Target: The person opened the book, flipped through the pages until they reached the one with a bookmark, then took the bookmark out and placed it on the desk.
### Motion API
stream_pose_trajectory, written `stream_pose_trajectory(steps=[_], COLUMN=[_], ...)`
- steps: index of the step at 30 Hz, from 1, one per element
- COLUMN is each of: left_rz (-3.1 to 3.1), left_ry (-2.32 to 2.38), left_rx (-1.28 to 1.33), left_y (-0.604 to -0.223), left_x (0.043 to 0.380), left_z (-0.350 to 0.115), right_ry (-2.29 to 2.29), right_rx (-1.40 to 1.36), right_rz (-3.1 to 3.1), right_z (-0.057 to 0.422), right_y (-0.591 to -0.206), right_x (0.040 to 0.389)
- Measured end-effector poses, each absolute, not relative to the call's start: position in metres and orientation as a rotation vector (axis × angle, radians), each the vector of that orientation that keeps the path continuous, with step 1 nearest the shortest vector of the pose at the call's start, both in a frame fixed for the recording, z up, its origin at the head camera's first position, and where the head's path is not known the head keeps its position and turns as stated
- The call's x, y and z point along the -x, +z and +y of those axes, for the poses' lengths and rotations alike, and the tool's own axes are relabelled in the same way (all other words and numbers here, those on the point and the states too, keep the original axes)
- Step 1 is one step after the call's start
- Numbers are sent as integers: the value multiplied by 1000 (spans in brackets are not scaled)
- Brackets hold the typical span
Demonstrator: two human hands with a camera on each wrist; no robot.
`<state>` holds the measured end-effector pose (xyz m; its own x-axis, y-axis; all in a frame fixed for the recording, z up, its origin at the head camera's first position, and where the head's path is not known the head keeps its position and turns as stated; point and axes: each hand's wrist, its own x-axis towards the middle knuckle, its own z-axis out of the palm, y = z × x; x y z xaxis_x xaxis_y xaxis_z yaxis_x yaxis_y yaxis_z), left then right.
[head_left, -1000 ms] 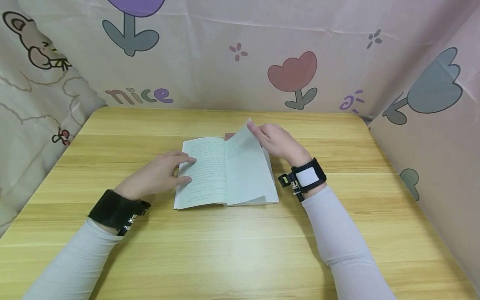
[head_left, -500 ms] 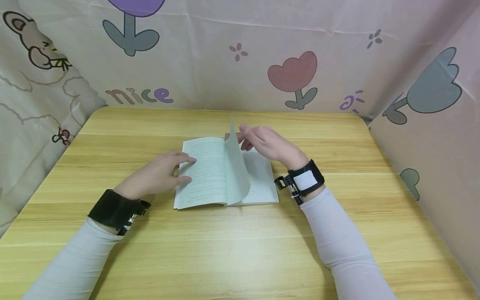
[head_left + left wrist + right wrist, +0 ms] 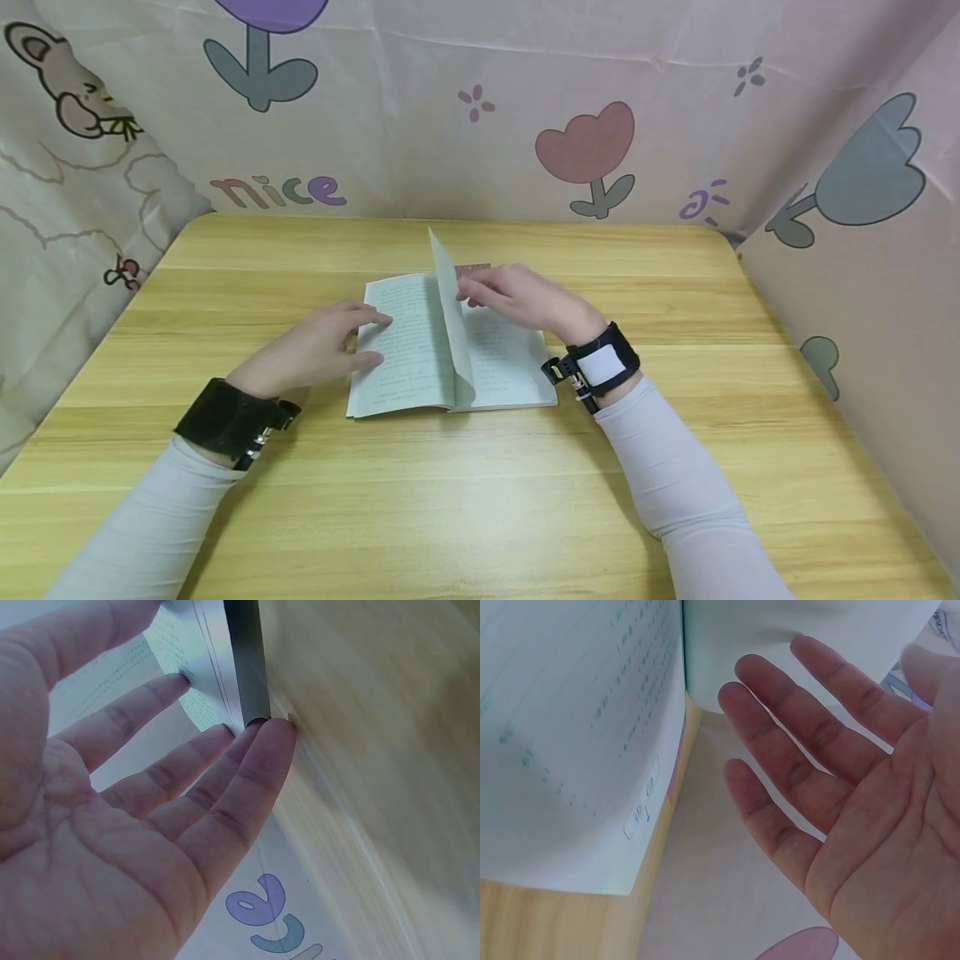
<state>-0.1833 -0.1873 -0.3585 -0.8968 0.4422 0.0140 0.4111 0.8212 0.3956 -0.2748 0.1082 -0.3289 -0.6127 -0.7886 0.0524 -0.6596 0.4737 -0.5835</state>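
A book (image 3: 401,358) with printed text lies spread on the wooden table. One page (image 3: 450,321) stands almost upright near the spine and leans left. My left hand (image 3: 315,346) rests at the left side, a thumb and a fingertip on the left page. In the left wrist view, the other fingertips (image 3: 279,739) are at the book's edge, fingers fairly straight. My right hand (image 3: 525,298) is over the right page, beside the raised page. In the right wrist view its fingers (image 3: 780,750) are extended, a fingertip against the raised page (image 3: 742,645).
A small reddish piece (image 3: 474,269) sticks out past the book's far edge. Pale printed cloth (image 3: 420,133) hangs behind and at both sides of the wooden table (image 3: 480,508). Black straps with small cameras are worn on both wrists (image 3: 603,360).
My right hand has moved left and slightly nearer, and the page has swung from the right side to near upright. Its thumb no longer holds the page corner. My left hand stays put.
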Motion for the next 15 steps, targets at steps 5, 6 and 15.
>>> stream_pose_trajectory(steps=[5,6,15], left_rz=[2926,2926,2932], left_ry=[596,593,600], left_rx=[-689,-691,-711], left_y=[-360,-360,-360], left_x=[184,184,185], left_z=[-188,-188,-189], right_ry=[-758,-748,-742], right_rx=[1219,1220,1296], right_rz=[2524,2525,2482], right_z=[106,105,95], right_y=[-330,-330,-338], right_x=[271,270,266])
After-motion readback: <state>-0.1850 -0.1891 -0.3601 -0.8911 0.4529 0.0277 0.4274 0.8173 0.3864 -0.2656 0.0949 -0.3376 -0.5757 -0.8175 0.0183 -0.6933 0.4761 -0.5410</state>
